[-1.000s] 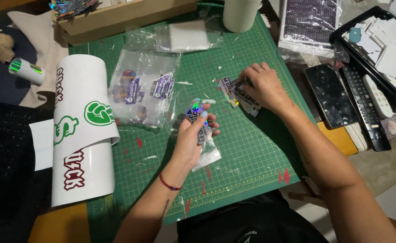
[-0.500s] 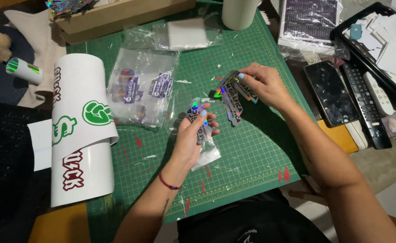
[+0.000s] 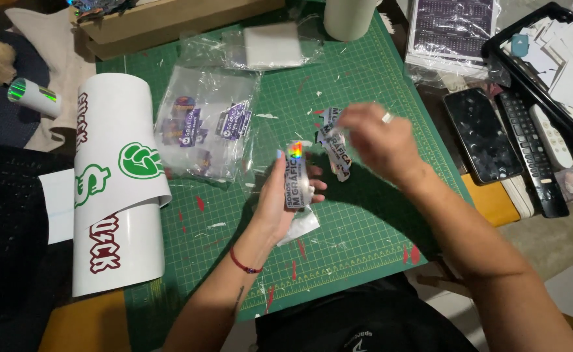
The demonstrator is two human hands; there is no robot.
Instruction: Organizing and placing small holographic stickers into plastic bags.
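1. I see the left hand (image 3: 280, 202), grip clamped on a narrow holographic printed sticker strip (image 3: 297, 176), upright above the green gridded cutting mat (image 3: 365, 228).
2. Right hand (image 3: 381, 140), blurred, pinches a second dangling printed sticker strip (image 3: 334, 140).
3. Farther: clear plastic bag of stickers (image 3: 208, 127) on the tabletop.

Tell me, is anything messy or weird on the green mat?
Yes, a little. The green cutting mat has red paint-like smears and small white paper scraps scattered on it. The big white sticker sheet curls up instead of lying flat. The left hand and right hand each hold stickers; nothing looks broken.
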